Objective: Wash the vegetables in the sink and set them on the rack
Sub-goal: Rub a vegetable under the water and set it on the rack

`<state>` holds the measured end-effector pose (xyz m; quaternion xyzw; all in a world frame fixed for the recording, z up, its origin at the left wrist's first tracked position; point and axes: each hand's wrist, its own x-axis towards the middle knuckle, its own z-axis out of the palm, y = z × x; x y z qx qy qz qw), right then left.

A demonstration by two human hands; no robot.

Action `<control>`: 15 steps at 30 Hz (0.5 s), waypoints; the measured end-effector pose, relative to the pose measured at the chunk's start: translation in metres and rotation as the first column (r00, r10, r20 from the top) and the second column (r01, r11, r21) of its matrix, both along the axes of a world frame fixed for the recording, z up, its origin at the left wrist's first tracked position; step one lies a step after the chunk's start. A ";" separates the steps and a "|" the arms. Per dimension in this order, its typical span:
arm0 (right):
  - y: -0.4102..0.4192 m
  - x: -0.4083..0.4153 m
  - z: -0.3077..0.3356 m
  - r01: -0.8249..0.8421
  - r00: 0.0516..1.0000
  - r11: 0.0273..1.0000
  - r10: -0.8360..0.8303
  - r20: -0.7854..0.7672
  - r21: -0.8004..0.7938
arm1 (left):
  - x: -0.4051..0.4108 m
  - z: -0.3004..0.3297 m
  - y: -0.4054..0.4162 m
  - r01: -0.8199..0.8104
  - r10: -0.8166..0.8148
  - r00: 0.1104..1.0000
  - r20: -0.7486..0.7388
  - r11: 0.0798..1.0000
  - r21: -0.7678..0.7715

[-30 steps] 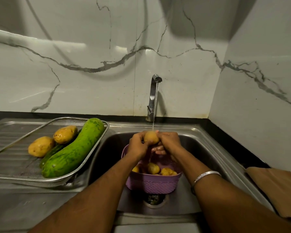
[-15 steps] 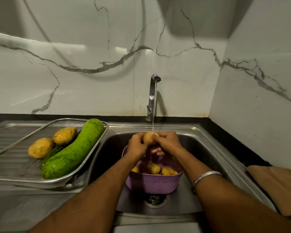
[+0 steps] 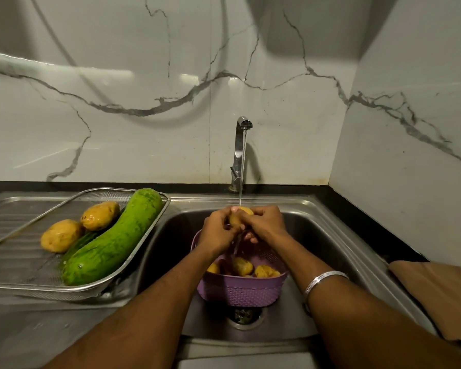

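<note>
On the draining board at far left sits the rack [image 3: 147,237], already holding two potatoes [image 3: 61,235] and a gourd [image 3: 115,239] whose long axis runs from near-left to far-right, filling the rack's sink-side half. Over the sink [image 3: 330,235], the left hand [image 3: 218,230] and right hand [image 3: 264,222] both curl round a potato [image 3: 238,217] under the tap [image 3: 240,153] stream, above the purple basket [image 3: 242,288] with more potatoes. The rack lies leftward, so the left hand is nearer; I judge the gourd partly blocks the drop, leaving open mesh nearer the rack's left side.
</note>
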<state>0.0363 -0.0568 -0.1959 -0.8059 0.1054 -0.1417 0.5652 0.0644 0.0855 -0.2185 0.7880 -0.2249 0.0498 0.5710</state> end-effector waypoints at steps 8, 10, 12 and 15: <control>-0.006 0.008 -0.003 0.069 0.998 0.997 -0.069 -0.005 -0.024 | 0.003 -0.003 0.000 -0.037 0.035 0.998 0.053 0.998 0.046; -0.004 0.007 -0.003 0.031 0.999 0.999 -0.032 -0.016 -0.022 | 0.002 -0.002 -0.001 -0.058 0.053 0.995 0.080 0.996 0.061; -0.001 0.001 -0.003 -0.028 1.000 0.999 0.028 -0.009 -0.041 | 0.003 -0.003 -0.001 -0.076 0.069 0.994 0.090 0.994 0.079; 0.001 -0.002 0.001 -0.045 0.999 0.999 0.045 0.003 -0.018 | 0.005 -0.005 0.000 -0.074 0.070 0.996 0.061 0.994 0.075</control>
